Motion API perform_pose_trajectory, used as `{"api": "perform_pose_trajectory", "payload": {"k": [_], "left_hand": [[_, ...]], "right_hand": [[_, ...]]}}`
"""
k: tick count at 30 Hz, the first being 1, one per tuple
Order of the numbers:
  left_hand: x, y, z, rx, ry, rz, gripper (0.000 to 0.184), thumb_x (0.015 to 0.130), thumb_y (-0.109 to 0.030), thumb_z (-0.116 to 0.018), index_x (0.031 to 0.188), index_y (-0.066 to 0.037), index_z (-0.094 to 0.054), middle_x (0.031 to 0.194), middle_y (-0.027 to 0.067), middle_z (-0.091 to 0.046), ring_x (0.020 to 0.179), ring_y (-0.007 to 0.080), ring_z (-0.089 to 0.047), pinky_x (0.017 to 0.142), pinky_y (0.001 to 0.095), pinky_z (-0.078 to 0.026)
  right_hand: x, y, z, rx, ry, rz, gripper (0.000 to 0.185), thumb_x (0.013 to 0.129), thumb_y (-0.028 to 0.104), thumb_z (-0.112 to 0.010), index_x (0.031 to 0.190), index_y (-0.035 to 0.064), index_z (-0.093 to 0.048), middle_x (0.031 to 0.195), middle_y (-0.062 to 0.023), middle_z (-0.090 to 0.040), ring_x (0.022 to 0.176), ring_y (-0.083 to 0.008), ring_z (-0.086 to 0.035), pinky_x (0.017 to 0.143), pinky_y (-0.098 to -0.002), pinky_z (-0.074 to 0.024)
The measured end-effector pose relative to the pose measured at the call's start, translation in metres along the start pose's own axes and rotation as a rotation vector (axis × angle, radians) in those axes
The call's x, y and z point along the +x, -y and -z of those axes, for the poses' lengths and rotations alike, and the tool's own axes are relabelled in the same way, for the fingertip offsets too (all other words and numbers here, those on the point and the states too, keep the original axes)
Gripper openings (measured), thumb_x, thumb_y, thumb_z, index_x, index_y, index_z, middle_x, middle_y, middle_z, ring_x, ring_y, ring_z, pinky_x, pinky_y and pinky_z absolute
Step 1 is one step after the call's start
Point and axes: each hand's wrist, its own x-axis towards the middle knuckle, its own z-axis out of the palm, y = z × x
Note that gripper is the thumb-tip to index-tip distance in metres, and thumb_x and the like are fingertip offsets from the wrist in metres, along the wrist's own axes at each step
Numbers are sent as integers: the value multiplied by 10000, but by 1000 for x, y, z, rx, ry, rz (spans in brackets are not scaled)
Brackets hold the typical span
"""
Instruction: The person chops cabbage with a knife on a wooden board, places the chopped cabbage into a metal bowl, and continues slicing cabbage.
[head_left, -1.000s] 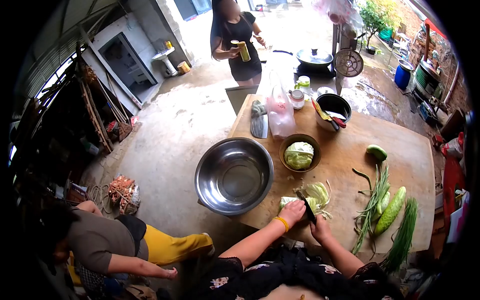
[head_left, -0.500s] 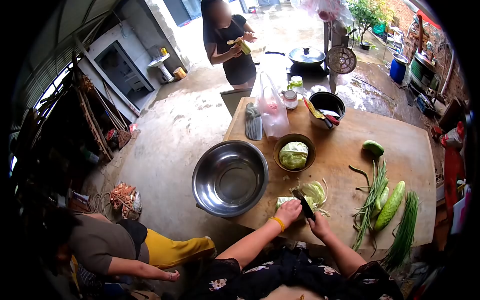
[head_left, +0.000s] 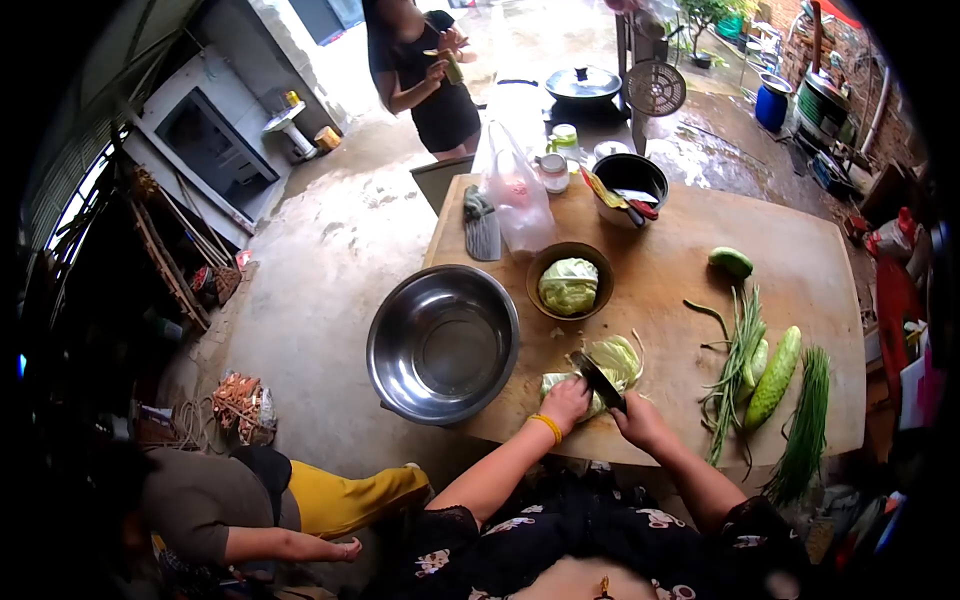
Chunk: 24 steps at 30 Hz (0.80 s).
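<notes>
At the front of the wooden table, my left hand (head_left: 567, 402), with a yellow band at the wrist, presses down with bent fingers on a pale green piece of cabbage (head_left: 553, 381). My right hand (head_left: 641, 424) grips the handle of a dark-bladed knife (head_left: 598, 381). The blade lies slantwise over the cabbage, close beside my left fingers; its cutting edge is hard to make out. Loose cut cabbage leaves (head_left: 618, 356) lie just beyond and right of the blade. Behind them, a brown bowl (head_left: 540, 305) holds a larger cabbage piece (head_left: 570, 286).
A steel basin (head_left: 378, 345) stands left on the wooden table (head_left: 670, 290). Cucumbers (head_left: 773, 378), long beans (head_left: 735, 370) and chives (head_left: 808, 425) lie right. Farther back are a plastic bag (head_left: 517, 205), a cleaver (head_left: 483, 237) and a black pot (head_left: 655, 175). Two other people are nearby.
My view has shifted, so the table and its things sit higher and further left. The knife has turned a little over the cabbage. Both hands keep their holds.
</notes>
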Motion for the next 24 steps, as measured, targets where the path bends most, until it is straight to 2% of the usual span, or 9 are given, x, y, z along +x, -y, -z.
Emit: {"api": "perform_pose_trajectory", "payload": {"k": [2,4,6,7,12,14,18,21,24], "left_hand": [[0,4,-10,100,-288,-87,186,711,-161,-489,855,-86,-578,918,56,-505,897,209,-497,750,315,-429],[1,3,-3,76,-238,-87,194,712,-165,-487,867,-88,-574,933,54,-507,900,205,-503,770,312,-424],[2,2,3,-78,-3,-14,289,727,-125,-486,1004,-63,-539,1031,78,-500,1014,235,-478,842,341,-407],[0,3,-4,-42,-189,-60,274,727,-119,-486,989,-57,-534,1049,83,-504,1024,237,-482,850,346,-408],[-4,3,-8,-105,-143,-26,245,733,-125,-488,967,-63,-528,1074,90,-504,1019,250,-489,858,359,-407],[-2,3,-4,-10,-362,-76,152,717,-154,-474,837,-87,-539,983,60,-510,949,213,-492,805,317,-421],[0,7,-11,-17,-374,-78,159,717,-147,-473,844,-82,-544,970,61,-508,949,221,-486,806,324,-422],[-2,3,-1,-5,-208,-33,181,717,-153,-478,861,-77,-557,948,71,-514,926,220,-486,784,322,-425],[-2,4,-2,-28,-246,-27,178,719,-153,-477,854,-71,-559,930,71,-518,917,215,-487,773,323,-426]], "right_hand": [[2,8,4,-6,31,-36,280,762,211,-595,826,-26,-458,771,-265,-552,748,-433,-533,642,-474,-424],[6,8,0,-23,69,-45,262,760,186,-601,828,-29,-466,784,-265,-547,778,-428,-526,659,-455,-425],[9,2,-15,-29,108,-86,271,763,191,-596,845,-28,-459,786,-261,-549,784,-427,-528,668,-459,-425],[12,-4,-26,-54,91,-106,276,763,190,-595,864,-24,-452,789,-257,-549,782,-427,-528,666,-462,-425],[-1,-35,-63,-31,-76,-96,283,762,191,-595,913,18,-429,819,-242,-546,766,-434,-522,645,-467,-427],[0,-37,-58,-10,-84,-78,283,757,197,-603,894,17,-433,804,-241,-549,763,-434,-521,635,-468,-424],[4,-18,-33,28,-33,-77,272,761,195,-604,878,6,-447,785,-241,-556,762,-424,-529,629,-457,-422],[-2,5,-4,37,-22,-76,259,767,190,-598,877,2,-458,782,-241,-560,764,-418,-533,635,-448,-425],[-5,16,12,33,-11,-60,249,769,183,-593,870,-6,-467,783,-243,-560,770,-415,-535,644,-443,-429]]}}
